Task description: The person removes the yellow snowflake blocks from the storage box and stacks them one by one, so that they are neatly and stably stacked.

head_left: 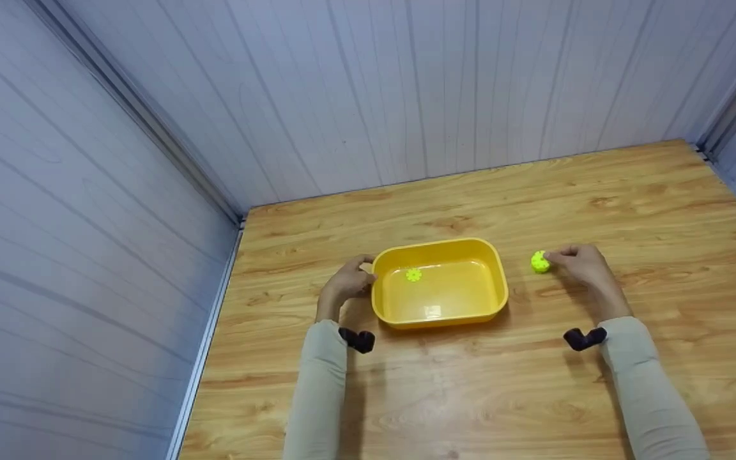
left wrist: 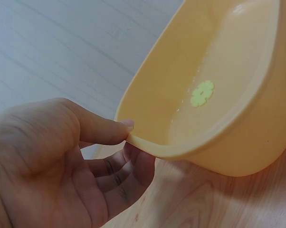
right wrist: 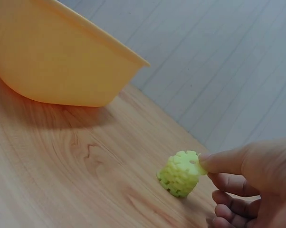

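Note:
A yellow rectangular plastic basin point(head_left: 441, 322) with rounded corners stands on the wooden surface. My left hand point(head_left: 347, 281) pinches its left rim, thumb on the inner side and fingers curled under the outside, as the left wrist view shows. One flat neon-yellow flower-shaped disc point(left wrist: 202, 93) lies on the basin floor. To the basin's right, a short stack of similar flower-shaped discs point(right wrist: 178, 173) stands on the wood. My right hand point(head_left: 582, 263) pinches the edge of the top disc between thumb and index finger; the other fingers curl below, beside the stack.
The wood-grain surface point(head_left: 444, 396) extends around the basin. Pale panelled walls rise behind point(head_left: 368, 96) and on the left point(head_left: 74, 255), with another at the right edge. A dark wrist-worn camera mount sits at each cuff.

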Available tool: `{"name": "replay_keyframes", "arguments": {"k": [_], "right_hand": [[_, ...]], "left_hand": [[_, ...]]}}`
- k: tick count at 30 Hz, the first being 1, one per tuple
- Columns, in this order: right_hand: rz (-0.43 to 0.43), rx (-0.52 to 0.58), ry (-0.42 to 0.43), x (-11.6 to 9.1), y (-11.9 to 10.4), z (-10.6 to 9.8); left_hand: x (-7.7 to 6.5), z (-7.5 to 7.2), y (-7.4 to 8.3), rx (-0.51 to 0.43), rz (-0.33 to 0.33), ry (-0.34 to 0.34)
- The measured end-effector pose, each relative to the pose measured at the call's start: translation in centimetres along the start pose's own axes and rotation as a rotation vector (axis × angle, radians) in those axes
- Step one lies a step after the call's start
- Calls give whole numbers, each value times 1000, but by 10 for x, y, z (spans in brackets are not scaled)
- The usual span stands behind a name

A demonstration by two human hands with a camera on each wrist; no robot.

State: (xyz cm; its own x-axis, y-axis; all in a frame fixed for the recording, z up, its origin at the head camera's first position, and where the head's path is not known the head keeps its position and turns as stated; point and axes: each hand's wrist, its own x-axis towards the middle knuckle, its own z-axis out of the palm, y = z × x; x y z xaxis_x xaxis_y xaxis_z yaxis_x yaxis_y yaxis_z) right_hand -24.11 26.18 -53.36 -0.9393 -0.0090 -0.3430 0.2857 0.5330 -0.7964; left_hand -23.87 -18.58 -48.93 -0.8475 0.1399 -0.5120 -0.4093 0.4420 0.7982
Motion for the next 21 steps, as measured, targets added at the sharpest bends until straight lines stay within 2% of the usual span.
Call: {"name": "replay_keyframes", "arguments": {"k": [7,21], "right_hand": [[51,5,-1,0,-1,3],[-43,-91,65,-4,-1,6]], "left_hand": [[1,0,-1,-1,0,1],[2,-1,-1,3,-11,4]]}}
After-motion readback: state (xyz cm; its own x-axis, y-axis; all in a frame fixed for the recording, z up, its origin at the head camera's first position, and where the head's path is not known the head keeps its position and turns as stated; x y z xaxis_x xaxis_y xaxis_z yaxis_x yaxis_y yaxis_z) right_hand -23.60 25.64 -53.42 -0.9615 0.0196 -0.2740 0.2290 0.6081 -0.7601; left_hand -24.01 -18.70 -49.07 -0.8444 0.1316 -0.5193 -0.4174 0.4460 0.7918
